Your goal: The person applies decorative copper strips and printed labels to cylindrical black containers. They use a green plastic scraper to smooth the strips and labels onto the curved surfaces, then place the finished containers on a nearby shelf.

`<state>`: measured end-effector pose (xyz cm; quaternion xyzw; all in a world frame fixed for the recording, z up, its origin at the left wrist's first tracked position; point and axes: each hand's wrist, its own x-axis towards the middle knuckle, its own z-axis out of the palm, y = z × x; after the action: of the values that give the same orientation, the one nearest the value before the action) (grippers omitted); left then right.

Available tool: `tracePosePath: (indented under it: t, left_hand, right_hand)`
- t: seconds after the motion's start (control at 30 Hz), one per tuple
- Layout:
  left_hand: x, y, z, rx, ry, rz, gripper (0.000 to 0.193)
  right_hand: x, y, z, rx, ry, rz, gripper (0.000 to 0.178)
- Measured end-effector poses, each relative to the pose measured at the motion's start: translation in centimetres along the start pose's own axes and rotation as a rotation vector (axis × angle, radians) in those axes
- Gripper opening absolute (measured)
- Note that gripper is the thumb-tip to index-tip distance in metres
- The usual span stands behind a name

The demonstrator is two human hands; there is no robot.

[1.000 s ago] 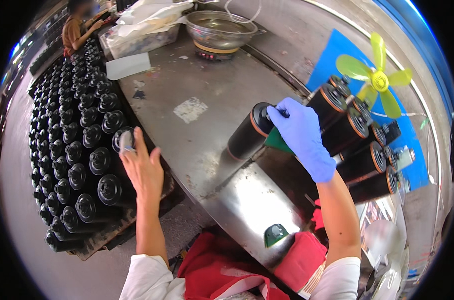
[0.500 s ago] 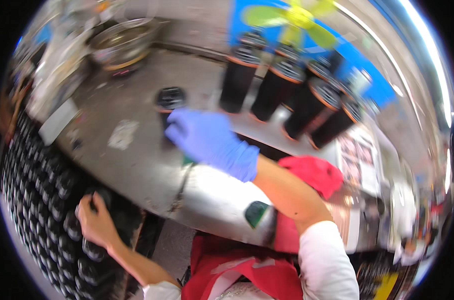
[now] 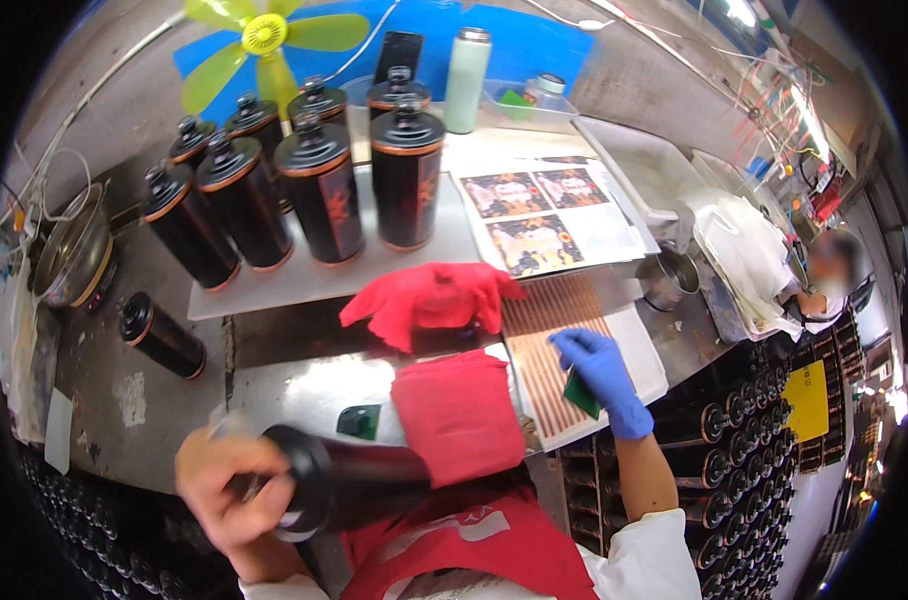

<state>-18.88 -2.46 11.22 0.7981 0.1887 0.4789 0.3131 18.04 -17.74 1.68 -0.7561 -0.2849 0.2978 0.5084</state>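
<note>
My bare left hand (image 3: 236, 485) is closed round the neck end of a black bottle (image 3: 374, 485), which lies nearly level in front of my red apron; hand and bottle are blurred. On my right hand (image 3: 596, 370) is a blue glove. Its fingers reach over a sheet with copper-coloured stripes (image 3: 549, 330) in a white tray (image 3: 646, 352). A flat green piece (image 3: 581, 394) is gripped under the palm. Another dark green piece (image 3: 358, 422) lies on the metal table, left of a folded red cloth (image 3: 459, 415). A single black bottle (image 3: 162, 335) stands farther left.
Several black bottles (image 3: 319, 200) with copper-coloured rims stand on a pale board, below a yellow-green fan (image 3: 264, 35). A bunched red cloth (image 3: 434, 300), printed sheets (image 3: 534, 215), a pale green flask (image 3: 468, 80) and a metal cup (image 3: 669, 280) are behind. Racked bottles (image 3: 714, 480) fill the lower right.
The view has turned right. My left hand has brought a bottle from the crowded bottles at left to my front. My right hand has moved from the single bottle to the striped sheet.
</note>
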Motion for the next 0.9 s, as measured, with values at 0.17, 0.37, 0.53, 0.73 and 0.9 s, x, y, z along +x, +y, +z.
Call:
tracePosePath:
  t: [0.17, 0.37, 0.53, 0.73, 0.9]
  left_hand:
    - [8.5, -4.5, 11.8, -0.266, -0.548, -0.13, 0.014]
    - [9.6, -8.6, 17.5, -0.086, -0.392, -0.385, 0.029]
    - [1.5, -7.3, 16.9, -0.077, -0.259, -0.439, 0.071]
    - [-1.7, -7.1, 19.7, -0.726, -0.229, -0.849, 0.103]
    - [-1.4, -7.7, 19.3, -0.82, -0.275, -0.862, 0.098]
  right_hand:
    - [7.4, 1.5, -4.0, 0.473, 0.271, 0.247, 0.035]
    - [14.4, 3.5, 0.0, 0.595, 0.429, 0.004, 0.052]
    - [12.7, 5.2, -1.1, 0.566, 0.386, 0.0, 0.038]
    - [10.9, 4.5, -2.1, 0.205, 0.616, -0.163, 0.017]
    - [8.1, 0.8, -2.7, -0.05, 0.702, -0.392, 0.013]
